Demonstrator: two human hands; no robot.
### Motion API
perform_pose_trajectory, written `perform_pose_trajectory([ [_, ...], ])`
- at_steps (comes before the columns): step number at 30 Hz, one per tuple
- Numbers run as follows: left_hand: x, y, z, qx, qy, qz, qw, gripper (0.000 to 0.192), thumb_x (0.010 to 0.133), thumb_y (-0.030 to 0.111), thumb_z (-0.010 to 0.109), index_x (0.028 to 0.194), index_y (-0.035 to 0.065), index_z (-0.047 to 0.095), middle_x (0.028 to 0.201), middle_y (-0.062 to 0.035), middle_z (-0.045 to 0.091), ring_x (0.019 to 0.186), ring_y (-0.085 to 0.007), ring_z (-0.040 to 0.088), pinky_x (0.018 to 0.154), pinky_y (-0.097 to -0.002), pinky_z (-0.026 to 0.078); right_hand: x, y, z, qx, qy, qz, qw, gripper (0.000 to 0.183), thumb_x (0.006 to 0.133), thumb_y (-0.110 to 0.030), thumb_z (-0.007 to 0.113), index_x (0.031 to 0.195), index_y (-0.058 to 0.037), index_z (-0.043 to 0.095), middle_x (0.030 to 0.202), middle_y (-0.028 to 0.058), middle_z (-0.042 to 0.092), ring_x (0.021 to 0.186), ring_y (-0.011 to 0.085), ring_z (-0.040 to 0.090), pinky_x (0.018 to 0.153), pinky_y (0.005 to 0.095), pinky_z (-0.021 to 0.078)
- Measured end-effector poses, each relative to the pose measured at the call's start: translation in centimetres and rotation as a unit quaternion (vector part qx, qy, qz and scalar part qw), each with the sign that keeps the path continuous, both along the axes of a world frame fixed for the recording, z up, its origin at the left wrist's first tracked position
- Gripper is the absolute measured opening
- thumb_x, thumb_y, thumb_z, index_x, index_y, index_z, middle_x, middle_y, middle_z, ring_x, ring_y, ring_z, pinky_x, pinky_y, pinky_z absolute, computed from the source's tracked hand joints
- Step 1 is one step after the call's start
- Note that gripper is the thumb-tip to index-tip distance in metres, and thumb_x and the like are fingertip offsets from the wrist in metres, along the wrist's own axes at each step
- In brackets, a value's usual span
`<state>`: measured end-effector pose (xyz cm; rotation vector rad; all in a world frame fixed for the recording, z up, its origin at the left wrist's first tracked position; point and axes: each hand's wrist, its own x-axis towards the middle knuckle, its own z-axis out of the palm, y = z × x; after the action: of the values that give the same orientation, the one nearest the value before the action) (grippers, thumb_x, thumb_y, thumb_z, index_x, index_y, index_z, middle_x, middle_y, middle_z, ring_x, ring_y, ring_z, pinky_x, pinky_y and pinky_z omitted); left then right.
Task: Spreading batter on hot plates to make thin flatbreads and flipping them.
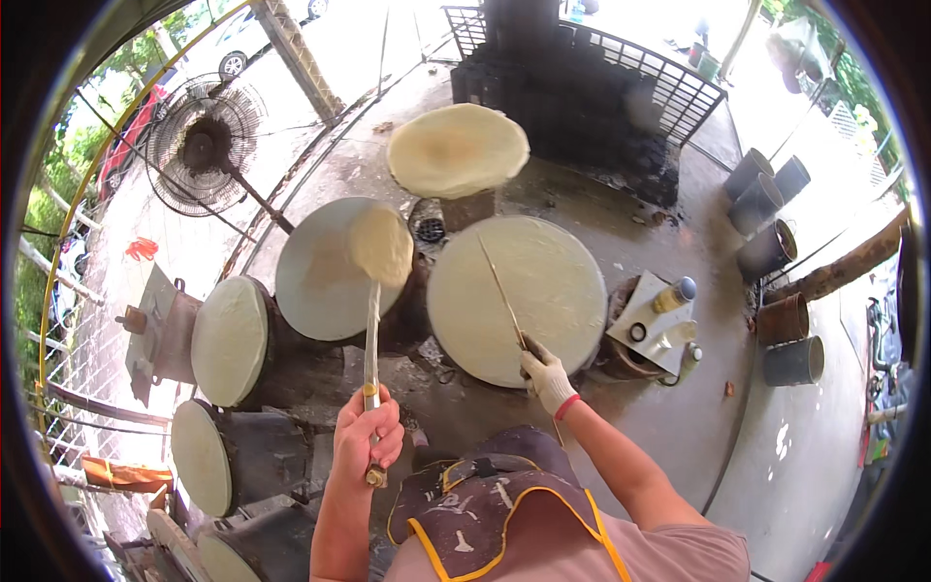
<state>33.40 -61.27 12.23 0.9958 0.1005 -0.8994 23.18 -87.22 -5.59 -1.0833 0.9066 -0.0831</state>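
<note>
My bare left hand (369, 433) is closed around the wooden handle of a long paddle-like ladle (373, 331). Its rounded head, coated in pale batter, shows over a round griddle (309, 284) with a thin, grayish surface layer. In a white work glove with dark fingertips, my right hand (547, 375) grips a long thin stick (498, 280). That stick slants across a large round sheet of pale batter (509, 313) covering the griddle nearest my right hand; whether the tip touches it I cannot tell. Farther off, another round griddle bears a pale sheet browned in the middle (458, 149).
More batter-covered round griddles (229, 342) line the left side on dark drum-like stoves. A pedestal fan (204, 145) stands beyond them. Bottles (673, 295) sit on a small board at the right. Several buckets (767, 251) lie along the right-hand floor. A blackened block structure (564, 102) stands ahead.
</note>
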Motion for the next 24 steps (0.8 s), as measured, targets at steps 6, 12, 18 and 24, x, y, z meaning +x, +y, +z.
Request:
perform_pose_trajectory([
  [6,18.4,1.7,-7.7,0.087,-0.204,-0.070,0.973,0.010,0.087,0.005,0.050,0.090,0.0068,0.041,0.060,-0.0014,0.040,0.036,-0.0078,0.035,0.032,-0.0239,0.032,14.9,8.6,0.7,0.078,-0.082,-0.079,0.990,0.044,0.094,-0.019,0.053,0.138,-0.0204,0.047,0.067,-0.0004,0.048,0.046,0.0061,0.037,0.040,0.0222,0.0293],
  [12,30.7,2.3,-19.6,0.212,-0.261,-0.165,0.927,0.013,0.086,0.006,0.051,0.094,0.0021,0.042,0.062,-0.0094,0.050,0.039,-0.0171,0.048,0.035,-0.0311,0.038,25.5,16.8,-8.1,-0.177,-0.018,-0.165,0.970,0.038,0.093,-0.024,0.054,0.129,-0.0123,0.057,0.092,0.0087,0.067,0.079,0.0160,0.062,0.073,0.0275,0.0480],
  [18,37.5,5.7,-22.4,0.406,-0.532,-0.189,0.719,0.028,0.083,0.011,0.056,0.107,0.0021,0.043,0.085,-0.0253,0.063,0.081,-0.0431,0.062,0.070,-0.0493,0.047,28.2,19.9,-6.2,-0.346,0.135,-0.091,0.924,0.039,0.089,-0.028,0.057,0.128,-0.0205,0.057,0.111,0.0186,0.064,0.104,0.0345,0.061,0.087,0.0361,0.0478],
  [24,42.2,8.6,-20.5,0.452,-0.558,-0.202,0.666,0.024,0.087,0.008,0.049,0.109,0.0019,0.043,0.093,-0.0266,0.062,0.088,-0.0464,0.060,0.076,-0.0531,0.047,34.2,19.8,-2.0,-0.173,0.038,-0.122,0.977,0.040,0.089,-0.019,0.055,0.124,0.0006,0.057,0.113,0.0160,0.066,0.105,0.0205,0.062,0.091,0.0289,0.0446],
])
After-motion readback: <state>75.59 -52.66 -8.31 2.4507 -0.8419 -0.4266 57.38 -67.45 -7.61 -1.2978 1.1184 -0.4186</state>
